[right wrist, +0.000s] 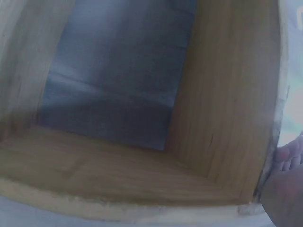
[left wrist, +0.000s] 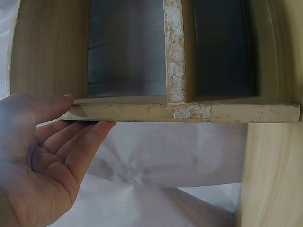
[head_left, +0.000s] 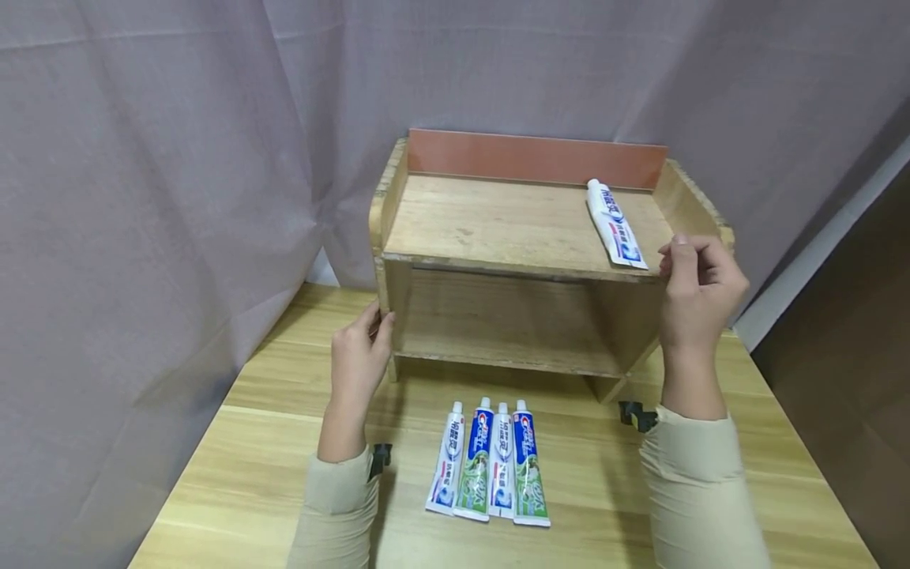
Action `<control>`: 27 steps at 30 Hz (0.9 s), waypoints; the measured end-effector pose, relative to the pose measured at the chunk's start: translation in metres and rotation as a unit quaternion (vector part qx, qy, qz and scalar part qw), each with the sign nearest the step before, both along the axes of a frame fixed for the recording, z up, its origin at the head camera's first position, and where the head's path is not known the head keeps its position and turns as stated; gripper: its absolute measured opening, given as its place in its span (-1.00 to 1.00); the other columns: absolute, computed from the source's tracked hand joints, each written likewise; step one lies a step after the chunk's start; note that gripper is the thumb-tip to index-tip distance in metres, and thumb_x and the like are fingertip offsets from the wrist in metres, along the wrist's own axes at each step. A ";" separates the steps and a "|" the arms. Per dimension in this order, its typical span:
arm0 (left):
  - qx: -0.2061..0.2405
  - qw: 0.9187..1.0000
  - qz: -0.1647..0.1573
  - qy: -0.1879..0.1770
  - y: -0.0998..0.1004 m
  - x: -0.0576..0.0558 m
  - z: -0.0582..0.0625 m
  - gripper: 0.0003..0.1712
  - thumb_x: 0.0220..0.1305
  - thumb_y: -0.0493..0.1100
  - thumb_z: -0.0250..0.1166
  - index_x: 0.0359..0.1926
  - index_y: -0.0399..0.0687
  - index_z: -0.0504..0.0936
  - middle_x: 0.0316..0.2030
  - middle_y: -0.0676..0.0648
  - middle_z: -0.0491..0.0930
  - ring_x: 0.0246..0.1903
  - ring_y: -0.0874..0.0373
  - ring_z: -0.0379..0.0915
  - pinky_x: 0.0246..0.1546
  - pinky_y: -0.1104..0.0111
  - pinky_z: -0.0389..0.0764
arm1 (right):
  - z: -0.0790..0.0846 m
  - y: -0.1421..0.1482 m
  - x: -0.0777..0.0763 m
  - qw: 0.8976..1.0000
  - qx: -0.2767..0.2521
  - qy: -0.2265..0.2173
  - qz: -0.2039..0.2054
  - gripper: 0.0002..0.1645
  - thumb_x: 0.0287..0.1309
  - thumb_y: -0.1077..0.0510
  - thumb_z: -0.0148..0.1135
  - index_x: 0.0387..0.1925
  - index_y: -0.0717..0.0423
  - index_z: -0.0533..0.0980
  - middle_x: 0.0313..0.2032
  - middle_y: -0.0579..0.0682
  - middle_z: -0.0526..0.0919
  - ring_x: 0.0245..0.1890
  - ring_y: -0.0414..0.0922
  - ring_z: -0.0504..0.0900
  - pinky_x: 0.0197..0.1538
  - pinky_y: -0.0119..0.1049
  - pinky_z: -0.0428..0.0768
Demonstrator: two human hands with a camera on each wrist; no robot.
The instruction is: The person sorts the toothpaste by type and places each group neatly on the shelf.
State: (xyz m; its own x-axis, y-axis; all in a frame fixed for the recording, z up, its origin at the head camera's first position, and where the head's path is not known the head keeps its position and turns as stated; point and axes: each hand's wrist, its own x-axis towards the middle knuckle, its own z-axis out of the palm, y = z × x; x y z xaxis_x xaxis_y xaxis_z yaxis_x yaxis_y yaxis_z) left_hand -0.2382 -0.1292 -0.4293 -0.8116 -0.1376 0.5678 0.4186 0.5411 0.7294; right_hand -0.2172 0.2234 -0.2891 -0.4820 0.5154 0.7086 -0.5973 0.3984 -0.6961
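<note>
A two-tier wooden shelf [head_left: 490, 217] stands on the table. My left hand [head_left: 359, 356] grips the front of its left side panel [left wrist: 137, 111], thumb on the inner face and fingers on the outer face. A white toothpaste tube [head_left: 615, 225] lies on the top board towards the right, its cap pointing to the back and its flat end at the front edge. Just right of that flat end is my right hand [head_left: 700, 288], fingers loosely bent, nothing seen in them. The right wrist view shows only part of this hand [right wrist: 286, 187], beside the shelf's edge.
Several toothpaste tubes, white ones [head_left: 446, 458] alternating with blue-and-green ones [head_left: 528, 466], lie side by side on the wooden table [head_left: 284, 482] before the shelf, caps towards it. A grey curtain [head_left: 178, 158] hangs behind. An orange-brown strip [head_left: 533, 158] backs the top board.
</note>
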 end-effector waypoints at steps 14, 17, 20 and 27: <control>0.002 1.000 -0.001 -0.010 -0.001 -0.001 -0.004 -0.66 0.42 -0.22 0.28 0.13 -0.30 0.64 -0.08 -0.30 0.71 -0.12 -0.09 0.72 -0.15 0.37 0.77 | -0.041 0.004 0.010 0.982 -0.094 0.068 0.149 -0.63 0.33 0.37 0.11 -0.56 0.60 0.45 -0.63 0.05 0.56 -0.60 -0.13 0.46 -0.49 -0.41 0.51; 0.004 1.000 -0.002 -0.008 -0.001 -0.002 -0.003 -0.66 0.43 -0.22 0.28 0.14 -0.30 0.63 -0.08 -0.31 0.70 -0.11 -0.10 0.72 -0.14 0.38 0.77 | -0.045 -0.001 0.017 0.979 -0.102 0.069 0.164 -0.63 0.33 0.37 0.11 -0.56 0.61 0.44 -0.63 0.07 0.55 -0.60 -0.11 0.46 -0.50 -0.41 0.52; 0.006 1.000 -0.001 -0.007 -0.001 -0.002 -0.002 -0.64 0.42 -0.22 0.28 0.15 -0.30 0.63 -0.07 -0.31 0.70 -0.11 -0.09 0.71 -0.14 0.40 0.76 | -0.053 -0.004 0.023 0.977 -0.112 0.062 0.172 -0.63 0.34 0.37 0.11 -0.56 0.61 0.44 -0.62 0.09 0.55 -0.60 -0.11 0.47 -0.51 -0.41 0.54; 0.004 1.000 0.003 -0.006 -0.001 -0.002 -0.001 -0.64 0.42 -0.21 0.29 0.15 -0.29 0.63 -0.08 -0.30 0.70 -0.12 -0.09 0.72 -0.15 0.38 0.77 | -0.080 -0.011 0.033 0.971 -0.130 0.038 0.195 -0.60 0.36 0.38 0.10 -0.56 0.64 0.39 -0.63 0.10 0.54 -0.60 -0.10 0.50 -0.53 -0.45 0.57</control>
